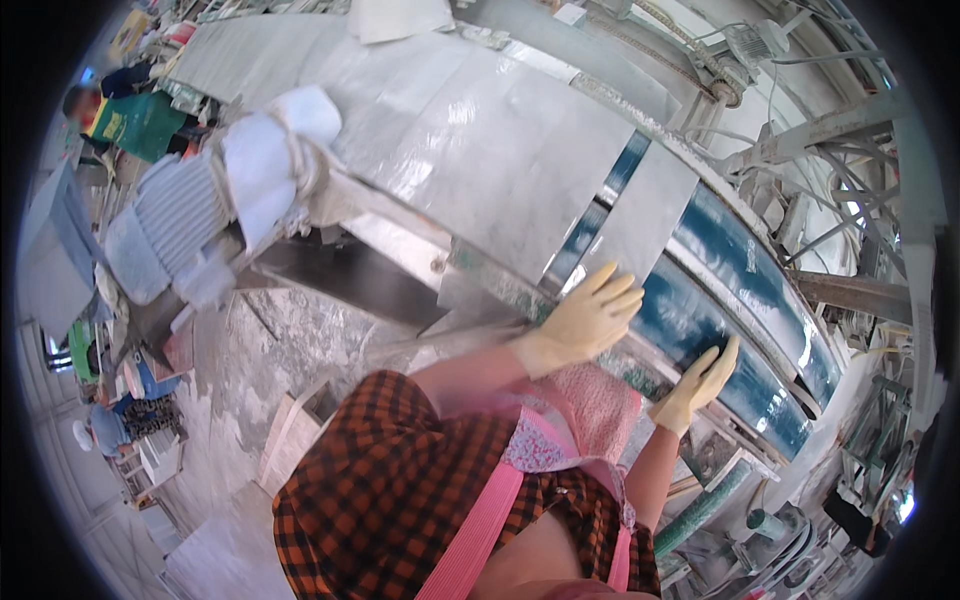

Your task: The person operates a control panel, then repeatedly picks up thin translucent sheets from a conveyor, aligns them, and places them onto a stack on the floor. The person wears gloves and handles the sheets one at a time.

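Both of my hands wear pale yellow gloves. My left hand is open, its fingers stretched over the near edge of the conveyor, close to the near end of a pale grey slab. I cannot tell whether it touches the slab. Farther right, my right hand is also open, palm low and fingers extended at the near rim of the wet blue-green belt. Nothing shows in either hand. Left of a narrow strip of bare belt, larger wet grey slabs lie along the conveyor.
A dusty electric motor with a pale cover stands at the left beside the conveyor. Two people, one in a green apron, one in blue, are at the far left. Metal framework rises at the right; a green pipe runs below.
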`<control>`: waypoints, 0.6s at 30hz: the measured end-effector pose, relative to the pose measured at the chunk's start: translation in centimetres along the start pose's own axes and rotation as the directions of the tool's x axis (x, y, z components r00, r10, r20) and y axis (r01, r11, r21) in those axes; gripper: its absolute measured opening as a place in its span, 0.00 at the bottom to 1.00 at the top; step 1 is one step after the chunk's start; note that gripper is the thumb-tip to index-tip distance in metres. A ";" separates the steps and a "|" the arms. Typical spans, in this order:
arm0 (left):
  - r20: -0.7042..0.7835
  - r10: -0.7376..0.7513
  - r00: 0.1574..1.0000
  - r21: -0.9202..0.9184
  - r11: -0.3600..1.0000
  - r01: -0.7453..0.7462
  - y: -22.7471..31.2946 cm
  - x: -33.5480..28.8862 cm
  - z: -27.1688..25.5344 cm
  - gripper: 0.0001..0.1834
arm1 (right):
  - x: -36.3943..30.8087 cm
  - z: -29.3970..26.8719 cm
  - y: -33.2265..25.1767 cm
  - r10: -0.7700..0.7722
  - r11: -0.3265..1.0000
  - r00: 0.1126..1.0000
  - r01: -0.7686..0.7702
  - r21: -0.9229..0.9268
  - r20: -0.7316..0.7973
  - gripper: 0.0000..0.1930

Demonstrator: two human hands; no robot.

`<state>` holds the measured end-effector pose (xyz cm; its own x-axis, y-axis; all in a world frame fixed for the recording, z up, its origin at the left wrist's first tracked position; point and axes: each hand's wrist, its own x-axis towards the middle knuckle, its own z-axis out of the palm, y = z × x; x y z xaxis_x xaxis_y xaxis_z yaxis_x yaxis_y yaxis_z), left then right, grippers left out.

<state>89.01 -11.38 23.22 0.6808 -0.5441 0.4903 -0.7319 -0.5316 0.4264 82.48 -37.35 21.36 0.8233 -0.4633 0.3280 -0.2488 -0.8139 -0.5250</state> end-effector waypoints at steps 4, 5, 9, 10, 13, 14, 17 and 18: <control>0.035 -0.040 0.999 -0.061 0.997 0.042 0.1 -0.2 0.5 0.19 | 0.2 -0.1 -0.2 0.057 0.998 0.996 -0.056 -0.016 0.072 0.22; -0.001 -0.050 0.999 -0.112 0.993 0.049 0.0 -0.4 0.6 0.20 | 0.5 -0.1 -0.3 0.025 0.998 0.995 -0.018 -0.066 0.100 0.22; 0.068 -0.069 0.995 -0.237 0.968 0.084 -0.5 -1.1 0.4 0.19 | 1.2 -0.5 -1.3 0.058 0.982 0.981 -0.023 -0.187 0.185 0.22; 0.117 -0.083 0.990 -0.229 0.967 0.108 -0.5 -1.1 0.4 0.19 | 1.3 -0.6 -1.5 0.068 0.975 0.976 -0.021 -0.221 0.205 0.23; 0.167 -0.144 0.976 -0.208 0.962 0.177 -0.1 -1.0 0.7 0.18 | 1.4 -0.7 -2.0 0.143 0.949 0.957 -0.060 -0.310 0.253 0.23; 0.176 -0.149 0.973 -0.189 0.965 0.182 0.0 -1.0 0.8 0.18 | 1.4 -0.6 -2.0 0.153 0.940 0.955 -0.061 -0.335 0.255 0.23; 0.219 -0.152 0.964 -0.121 0.976 0.182 0.2 -1.1 1.5 0.19 | 1.6 -0.3 -2.0 0.045 0.939 0.969 0.042 -0.342 0.243 0.21; 0.221 -0.152 0.963 -0.103 0.979 0.178 0.2 -1.3 1.8 0.19 | 1.6 -0.3 -2.1 0.023 0.939 0.970 0.062 -0.337 0.241 0.21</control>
<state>88.01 -11.95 21.31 0.7733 -0.5871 0.2396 -0.5982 -0.5502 0.5826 84.19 -36.51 23.19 0.9162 -0.3835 0.1166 -0.3550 -0.9115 -0.2079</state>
